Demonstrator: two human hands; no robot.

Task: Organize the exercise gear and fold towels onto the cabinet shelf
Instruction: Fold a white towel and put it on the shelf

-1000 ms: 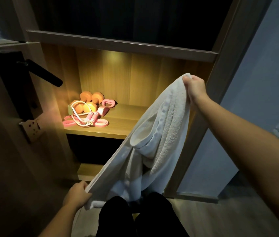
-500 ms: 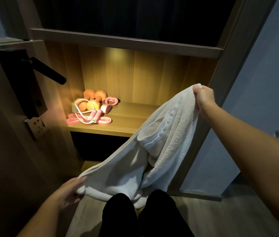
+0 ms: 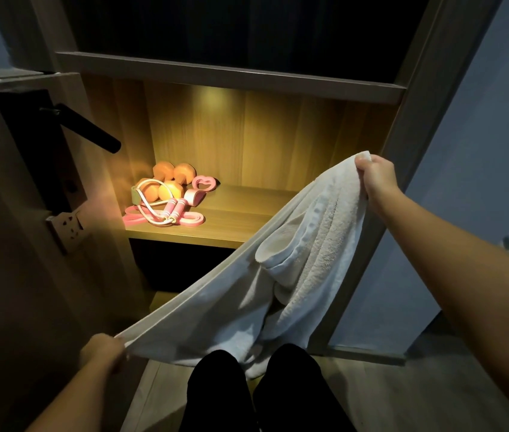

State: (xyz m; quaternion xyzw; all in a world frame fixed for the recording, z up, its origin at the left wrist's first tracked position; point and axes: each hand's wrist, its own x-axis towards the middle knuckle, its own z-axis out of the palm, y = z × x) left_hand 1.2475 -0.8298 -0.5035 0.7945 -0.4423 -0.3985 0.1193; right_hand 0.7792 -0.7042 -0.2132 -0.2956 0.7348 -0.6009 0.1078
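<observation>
The right hand (image 3: pixel 374 176) is raised in front of the cabinet's right upright, its fingers and thumb curled over and pinching one corner of a white towel (image 3: pixel 293 275). The left hand (image 3: pixel 103 353) is low and close to the body, fingers closed round the opposite corner of the same edge. Between the two hands that edge runs taut, climbing from the left hand to the right one. Below it the rest of the cloth sags in loose folds (one flap has rolled into a pocket just under the right forearm), and its lowest part hangs in front of the person's legs (image 3: pixel 215 391), which are in black. Whether it touches them cannot be told.

Beyond the left hand, and left of the right hand, lies the lit cabinet shelf (image 3: pixel 240 219). At its left end is a cluster of gear: orange dumbbells (image 3: pixel 170 191) at the back, a pink heart-shaped ring (image 3: pixel 204 183) just beside them, a jump rope (image 3: pixel 173 208) with pink handles in front, and a flat pink band (image 3: pixel 195 220) looped under the rope. The part of the shelf nearest the right hand is partly hidden behind the towel.

Above and left of the left hand, a black door handle (image 3: pixel 89 127) sticks out from a door. A wooden floor (image 3: pixel 371 394) shows below the right forearm.
</observation>
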